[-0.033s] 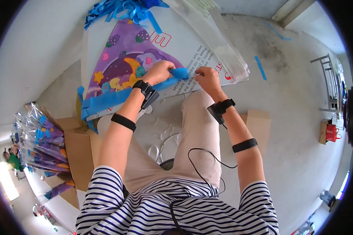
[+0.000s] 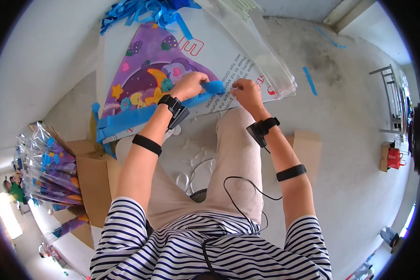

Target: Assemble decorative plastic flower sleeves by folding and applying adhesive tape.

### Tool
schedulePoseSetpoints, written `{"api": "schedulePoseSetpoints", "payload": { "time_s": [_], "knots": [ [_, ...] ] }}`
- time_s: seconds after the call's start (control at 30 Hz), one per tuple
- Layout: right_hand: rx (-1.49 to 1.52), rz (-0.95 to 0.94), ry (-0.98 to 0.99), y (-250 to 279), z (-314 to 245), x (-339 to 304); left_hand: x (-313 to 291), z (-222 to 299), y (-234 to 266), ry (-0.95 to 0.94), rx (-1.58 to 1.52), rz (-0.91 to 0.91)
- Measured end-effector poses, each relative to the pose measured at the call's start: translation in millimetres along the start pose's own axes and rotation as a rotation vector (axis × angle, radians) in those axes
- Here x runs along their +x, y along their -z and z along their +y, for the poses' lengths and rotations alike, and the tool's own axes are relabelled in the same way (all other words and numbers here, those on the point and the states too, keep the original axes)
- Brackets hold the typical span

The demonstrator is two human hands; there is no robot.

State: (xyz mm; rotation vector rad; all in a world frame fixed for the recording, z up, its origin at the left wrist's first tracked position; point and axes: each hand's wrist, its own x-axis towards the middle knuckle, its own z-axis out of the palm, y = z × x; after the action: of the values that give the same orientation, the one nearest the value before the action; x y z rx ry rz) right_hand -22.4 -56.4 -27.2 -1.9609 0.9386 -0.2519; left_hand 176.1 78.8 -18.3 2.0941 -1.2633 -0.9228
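A purple pennant-shaped sheet [image 2: 142, 70], printed with a moon, stars and clouds, lies on a white board [image 2: 205, 28] in front of me. Along its near edge runs a wide blue ribbon [image 2: 147, 114]. My left hand [image 2: 190, 87] is closed on this ribbon near its right end, fingers pinched together. Just beyond the ribbon's tip is my right hand [image 2: 248, 93], its thumb and fingertips pressed together. Whatever sits between those fingers, if anything, is too small to make out. Both wrists wear black straps with small devices.
Blue ribbon strips [image 2: 149, 14] are heaped at the board's far edge. Clear plastic sleeves [image 2: 266, 56] lie stacked on its right. A cardboard box [image 2: 93, 182] with plastic-wrapped purple goods stands at left. Another cardboard piece [image 2: 308, 151] lies at right. A thin black cable [image 2: 247, 178] crosses my lap.
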Motion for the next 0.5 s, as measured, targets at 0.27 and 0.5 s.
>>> {"api": "schedulePoseSetpoints", "payload": {
  "time_s": [0.27, 0.5],
  "knots": [
    [-0.029, 0.000, -0.003, -7, -9, 9, -3, 6, -5, 0.026, 0.090, 0.039],
    [-0.080, -0.040, 0.003, -8, -1, 13, 0, 2, 2, 0.084, -0.134, 0.033]
  ]
}}
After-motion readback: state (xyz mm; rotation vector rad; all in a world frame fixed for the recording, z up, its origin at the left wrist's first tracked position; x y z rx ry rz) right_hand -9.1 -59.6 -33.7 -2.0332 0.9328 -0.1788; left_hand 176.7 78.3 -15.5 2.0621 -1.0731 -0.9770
